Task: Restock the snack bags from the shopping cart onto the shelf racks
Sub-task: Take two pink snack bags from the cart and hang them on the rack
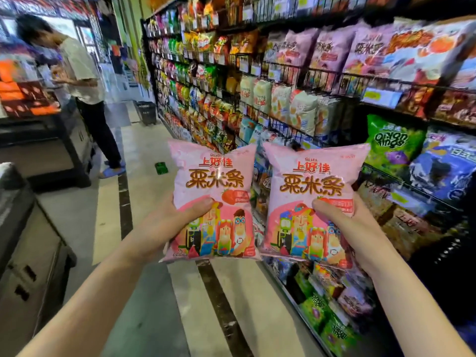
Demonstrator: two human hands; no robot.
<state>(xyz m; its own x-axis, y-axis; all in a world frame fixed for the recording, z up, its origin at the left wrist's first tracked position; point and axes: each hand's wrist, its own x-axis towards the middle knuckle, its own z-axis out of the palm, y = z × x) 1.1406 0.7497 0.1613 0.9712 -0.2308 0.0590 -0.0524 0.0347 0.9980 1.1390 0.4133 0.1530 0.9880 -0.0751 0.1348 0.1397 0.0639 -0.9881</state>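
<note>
I hold two pink snack bags upright, side by side, in front of me. My left hand [168, 222] grips the left pink bag [212, 176] at its lower left, thumb across the front. My right hand [358, 228] grips the right pink bag [313, 176] at its lower right, thumb on the front. Both bags hover over the aisle next to the shelf racks [319, 73] on the right. More pink bags of the same kind [332, 45] stand on an upper rack. The shopping cart is not in view.
The wire racks along the right are packed with snack bags, among them green bags [391, 143]. A person [82, 81] stands at the left by a counter [38, 140]. A black basket [146, 112] sits on the floor farther down the aisle. A small green item [161, 168] lies on the floor.
</note>
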